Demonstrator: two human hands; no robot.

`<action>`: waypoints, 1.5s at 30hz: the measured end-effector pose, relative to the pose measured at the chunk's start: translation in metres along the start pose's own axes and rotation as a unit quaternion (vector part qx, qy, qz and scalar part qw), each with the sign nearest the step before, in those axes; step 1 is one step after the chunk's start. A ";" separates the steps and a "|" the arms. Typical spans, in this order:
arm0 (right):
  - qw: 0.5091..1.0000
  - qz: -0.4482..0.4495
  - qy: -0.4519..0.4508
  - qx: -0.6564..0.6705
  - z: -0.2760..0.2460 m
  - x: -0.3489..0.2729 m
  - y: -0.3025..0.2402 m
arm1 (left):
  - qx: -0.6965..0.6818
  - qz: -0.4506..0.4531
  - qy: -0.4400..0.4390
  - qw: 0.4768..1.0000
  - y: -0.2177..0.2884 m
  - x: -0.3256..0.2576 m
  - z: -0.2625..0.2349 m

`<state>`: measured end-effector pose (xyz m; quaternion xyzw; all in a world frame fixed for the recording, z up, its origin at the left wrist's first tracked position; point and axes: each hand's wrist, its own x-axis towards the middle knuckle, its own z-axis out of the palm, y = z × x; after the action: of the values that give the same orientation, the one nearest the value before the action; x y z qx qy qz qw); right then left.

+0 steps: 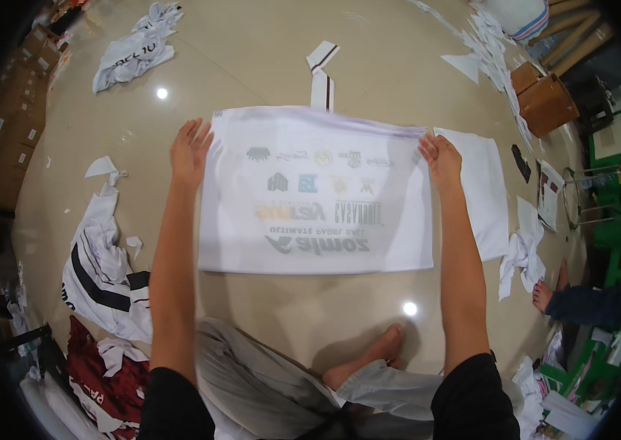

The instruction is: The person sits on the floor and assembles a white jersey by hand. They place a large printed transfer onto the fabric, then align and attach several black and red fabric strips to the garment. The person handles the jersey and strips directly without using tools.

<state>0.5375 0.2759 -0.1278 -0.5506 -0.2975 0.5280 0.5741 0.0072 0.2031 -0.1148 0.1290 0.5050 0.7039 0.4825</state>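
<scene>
A white rectangular fabric panel (237,235) is spread wide before me. Rows of faint logos and lettering show through it, reversed. My left hand (192,150) is closed on its far left corner, fingers pointing away from me. At the far right corner, my right hand (440,156) pinches the cloth with bent fingers. The far edge looks slightly blurred and sags between the hands. Just beyond that edge lies a narrow white strip with a dark stripe (322,89). A second white fabric piece (475,183) lies flat to the right, close to my right hand.
Left on the tiled floor (244,44) lie a white garment with black bands (101,271) and maroon cloth (105,367). A printed white bundle (138,55) sits far left. White scraps (490,44) and a cardboard box (547,106) are far right. Another person's foot (543,295) rests at right.
</scene>
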 end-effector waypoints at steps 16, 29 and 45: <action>0.517 -0.409 -0.295 -0.692 -0.124 -0.232 0.021 | 0.709 0.436 -0.372 0.411 -0.001 -0.192 -0.157; 0.677 -0.474 -0.069 -0.558 -0.048 -0.248 -0.214 | 0.538 0.508 -0.166 0.652 0.194 -0.228 -0.029; 0.883 -0.126 -0.123 -0.435 -0.081 -0.150 -0.038 | 0.383 0.062 -0.122 0.914 0.010 -0.107 -0.093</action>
<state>0.5830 0.1165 -0.0735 -0.6335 -0.6321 0.3326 0.2975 -0.0068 0.0618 -0.1160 0.4198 0.6642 0.4636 0.4096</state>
